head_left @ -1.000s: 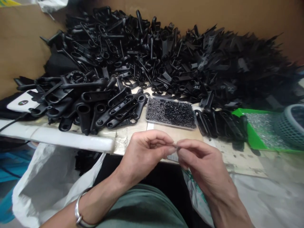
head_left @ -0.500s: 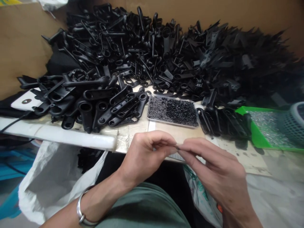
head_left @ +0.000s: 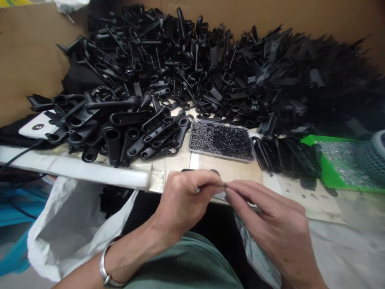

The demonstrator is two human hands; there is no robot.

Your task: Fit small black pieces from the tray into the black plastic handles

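My left hand (head_left: 185,196) and my right hand (head_left: 272,218) meet fingertip to fingertip over the table's front edge. Thumb and forefinger of each are pinched together at a tiny dark piece (head_left: 225,185), too small to name. Just behind my left hand lies a flat black part (head_left: 215,171), mostly covered by the hand. Beyond the fingers stands a clear plastic box (head_left: 221,156) full of small screw-like pieces, silvery grey on the left and black on the right.
A huge heap of black plastic parts (head_left: 168,60) fills the back. Black handle-like parts (head_left: 112,140) lie at left, more (head_left: 285,156) right of the box. A green tray (head_left: 327,174) and a blue-grey basket (head_left: 374,154) stand far right. A white sack (head_left: 69,224) hangs open below left.
The view has shifted slightly, so the table's contents appear a little farther right. More of the flat black part shows behind my left hand. Both hands keep their pinch on the tiny piece.
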